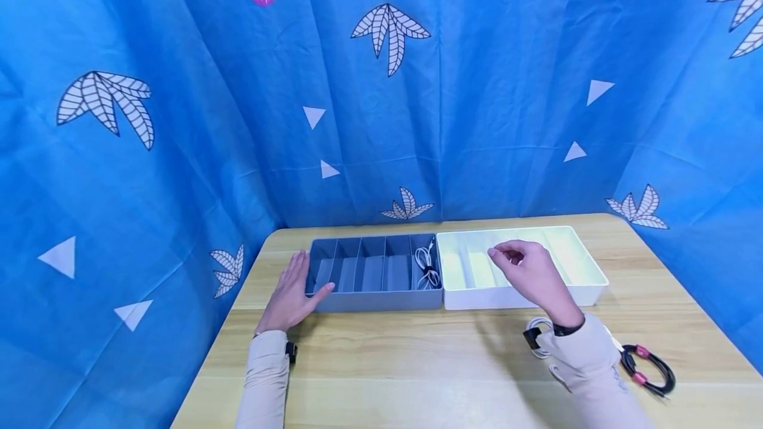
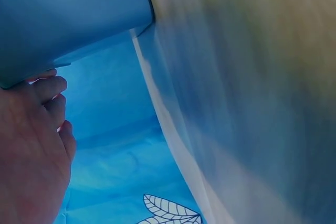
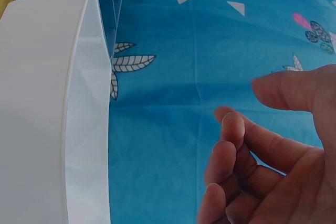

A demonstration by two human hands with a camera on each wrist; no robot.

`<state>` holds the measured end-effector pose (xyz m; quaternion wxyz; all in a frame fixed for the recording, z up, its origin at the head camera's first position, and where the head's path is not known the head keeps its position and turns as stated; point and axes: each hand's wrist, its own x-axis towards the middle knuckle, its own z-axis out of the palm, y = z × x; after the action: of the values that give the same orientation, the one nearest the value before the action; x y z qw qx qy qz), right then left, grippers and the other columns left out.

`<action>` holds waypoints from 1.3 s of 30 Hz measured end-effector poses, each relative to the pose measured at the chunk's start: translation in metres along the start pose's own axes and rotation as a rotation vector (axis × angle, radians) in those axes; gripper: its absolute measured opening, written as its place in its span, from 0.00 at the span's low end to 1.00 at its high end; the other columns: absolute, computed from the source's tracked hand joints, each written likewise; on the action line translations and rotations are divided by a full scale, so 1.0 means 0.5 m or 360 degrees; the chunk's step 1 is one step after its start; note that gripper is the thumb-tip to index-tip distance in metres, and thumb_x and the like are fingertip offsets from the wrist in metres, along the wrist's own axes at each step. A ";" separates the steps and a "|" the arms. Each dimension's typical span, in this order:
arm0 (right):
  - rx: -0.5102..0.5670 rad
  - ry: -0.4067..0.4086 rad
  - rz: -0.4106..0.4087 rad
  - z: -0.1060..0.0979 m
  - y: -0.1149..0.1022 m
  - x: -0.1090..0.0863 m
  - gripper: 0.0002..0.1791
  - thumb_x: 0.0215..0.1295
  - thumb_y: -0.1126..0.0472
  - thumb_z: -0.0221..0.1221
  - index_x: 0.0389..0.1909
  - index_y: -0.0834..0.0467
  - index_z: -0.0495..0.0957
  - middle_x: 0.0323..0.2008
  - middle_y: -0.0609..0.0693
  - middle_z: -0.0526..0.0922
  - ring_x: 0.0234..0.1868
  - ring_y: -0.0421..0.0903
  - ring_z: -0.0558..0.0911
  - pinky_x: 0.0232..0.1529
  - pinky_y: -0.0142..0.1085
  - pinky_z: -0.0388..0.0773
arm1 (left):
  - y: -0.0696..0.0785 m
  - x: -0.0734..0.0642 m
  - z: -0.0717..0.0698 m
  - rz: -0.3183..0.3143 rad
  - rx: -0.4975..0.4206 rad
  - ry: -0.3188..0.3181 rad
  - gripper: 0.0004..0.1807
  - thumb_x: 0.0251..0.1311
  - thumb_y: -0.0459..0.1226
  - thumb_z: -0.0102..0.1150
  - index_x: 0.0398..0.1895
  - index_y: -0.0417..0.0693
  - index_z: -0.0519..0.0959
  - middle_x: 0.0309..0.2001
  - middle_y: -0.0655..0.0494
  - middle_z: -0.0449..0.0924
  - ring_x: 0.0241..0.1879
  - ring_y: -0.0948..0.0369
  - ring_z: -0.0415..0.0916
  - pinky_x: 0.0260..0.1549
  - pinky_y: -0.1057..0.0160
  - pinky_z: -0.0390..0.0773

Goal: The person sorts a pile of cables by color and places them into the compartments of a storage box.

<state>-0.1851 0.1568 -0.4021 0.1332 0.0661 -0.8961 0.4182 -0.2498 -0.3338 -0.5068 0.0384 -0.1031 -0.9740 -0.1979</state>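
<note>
My left hand [image 1: 291, 296] rests against the left end of a grey divided box [image 1: 375, 302], fingers extended along its side and thumb at the front corner. In the left wrist view, the fingers of that hand [image 2: 31, 150] touch the box wall [image 2: 73, 14]. A bundled white cable [image 1: 428, 269] lies in the grey box's rightmost compartment. Over a white divided box [image 1: 483, 298], my right hand [image 1: 530, 273] hovers with nothing in it. The right wrist view shows this hand [image 3: 291, 187] with loosely curled fingers and the thumb apart from them, beside the white box [image 3: 37, 108].
On the wooden table [image 1: 381, 369], a white cable with a black strap [image 1: 532, 336] lies partly behind the right sleeve. Right of that sleeve is a coiled black cable with pink bands [image 1: 661, 373]. A blue patterned curtain [image 1: 495, 85] hangs around the table's back and sides.
</note>
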 end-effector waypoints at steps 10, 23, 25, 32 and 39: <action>-0.0116 -0.0014 -0.0017 -0.032 0.020 -0.022 0.16 0.74 0.54 0.61 0.46 0.63 0.88 0.32 0.52 0.87 0.34 0.41 0.77 0.30 0.30 0.73 | 0.002 0.003 -0.002 -0.0003 0.0077 -0.0007 0.60 0.66 0.72 0.47 0.84 0.41 0.42 0.86 0.44 0.35 0.85 0.45 0.33 0.82 0.37 0.43; -0.0224 0.0001 0.0024 -0.083 0.053 -0.061 0.19 0.74 0.52 0.61 0.49 0.64 0.87 0.34 0.52 0.86 0.33 0.39 0.75 0.27 0.30 0.71 | 0.005 -0.001 -0.004 0.0008 0.0056 -0.0008 0.59 0.66 0.71 0.48 0.85 0.43 0.40 0.86 0.46 0.34 0.85 0.44 0.33 0.82 0.38 0.41; -0.0230 -0.0007 0.0041 -0.089 0.059 -0.067 0.20 0.74 0.51 0.61 0.50 0.64 0.87 0.34 0.52 0.86 0.34 0.39 0.75 0.26 0.31 0.71 | 0.004 -0.002 -0.004 0.0005 0.0060 -0.0001 0.59 0.66 0.71 0.48 0.85 0.43 0.41 0.86 0.45 0.35 0.85 0.44 0.33 0.82 0.37 0.42; -0.0248 -0.0031 0.0090 -0.111 0.077 -0.088 0.22 0.75 0.49 0.60 0.53 0.64 0.86 0.36 0.53 0.87 0.34 0.40 0.74 0.24 0.31 0.70 | 0.005 -0.005 -0.008 0.0004 0.0056 0.0037 0.60 0.65 0.72 0.49 0.85 0.43 0.43 0.86 0.43 0.38 0.85 0.44 0.34 0.82 0.37 0.42; -0.0283 0.0010 0.0073 -0.137 0.102 -0.110 0.22 0.75 0.51 0.60 0.52 0.66 0.85 0.34 0.52 0.86 0.31 0.32 0.73 0.25 0.31 0.70 | 0.007 -0.009 -0.005 0.0012 0.0081 0.0041 0.59 0.65 0.71 0.49 0.84 0.42 0.44 0.86 0.44 0.37 0.85 0.43 0.35 0.82 0.36 0.42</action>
<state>-0.1315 0.2425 -0.4136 0.1316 0.0321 -0.9306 0.3401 -0.2448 -0.3326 -0.5035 0.0543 -0.1033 -0.9778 -0.1741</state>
